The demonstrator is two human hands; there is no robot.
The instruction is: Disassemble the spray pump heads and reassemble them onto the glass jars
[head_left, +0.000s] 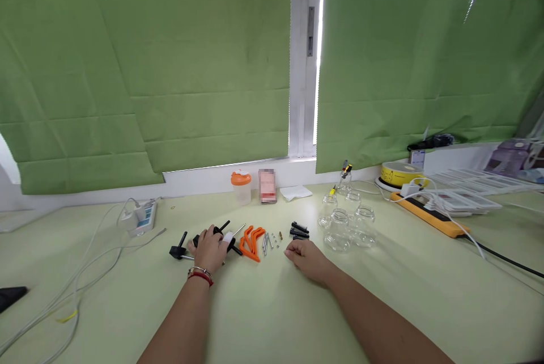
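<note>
Clearly, my left hand [209,249] is the nearer to the black-handled pieces [234,248], lying right over them with fingers bent, though I cannot tell whether they grip. My right hand [309,260] is loosely curled, its contents hidden if any, with the small black pieces [299,233] just beyond it towards the table's [263,307] far edge, their long axes running roughly left to right

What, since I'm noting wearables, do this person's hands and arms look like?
The left hand and right hand are gloveless, the forearms sleeveless where visible. A red band and a pale bracelet circle the left wrist; the right wrist looks bare.
</note>
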